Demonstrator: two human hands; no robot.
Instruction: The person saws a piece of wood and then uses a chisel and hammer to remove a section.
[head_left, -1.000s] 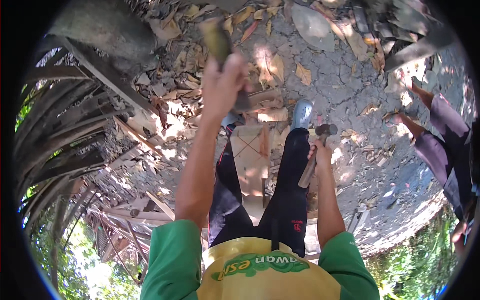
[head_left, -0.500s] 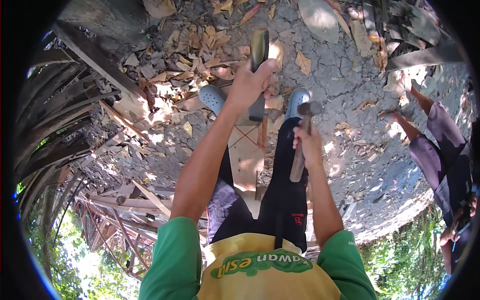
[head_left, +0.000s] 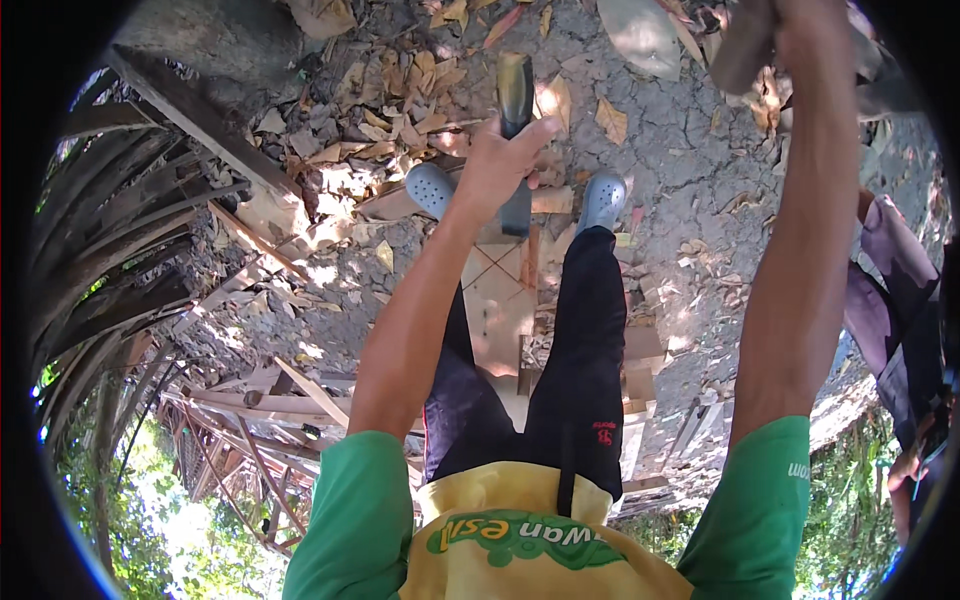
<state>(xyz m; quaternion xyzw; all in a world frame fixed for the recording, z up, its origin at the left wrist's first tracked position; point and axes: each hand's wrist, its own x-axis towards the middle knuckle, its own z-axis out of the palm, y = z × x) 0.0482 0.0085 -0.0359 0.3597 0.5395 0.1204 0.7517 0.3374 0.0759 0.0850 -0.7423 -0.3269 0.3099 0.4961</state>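
My left hand [head_left: 498, 168] is closed round the middle of a dark, glossy, bar-shaped piece [head_left: 515, 85]. Its rounded, yellowish-brown end sticks out beyond my fist, and a flat, dark grey end shows below; I cannot tell its exact kind. Up at the far right, my right hand [head_left: 815, 30] is raised and cut off by the picture's edge. It grips a hammer [head_left: 745, 48], blurred by motion, which is well apart from the dark piece. Between my legs lies a pale wooden board [head_left: 495, 325] with crossed lines on it.
Dry leaves [head_left: 410, 85] lie over cracked soil around my clogs [head_left: 603, 203]. To the left are a long timber [head_left: 200, 125] and a pile of dry palm fronds [head_left: 110, 240]. Another person's legs [head_left: 890, 260] are at the right edge. Scrap wood [head_left: 270, 400] lies at the near left.
My right arm has swung up and to the right with the hammer, from beside my knee to the far right. My left hand keeps its hold in almost the same place.
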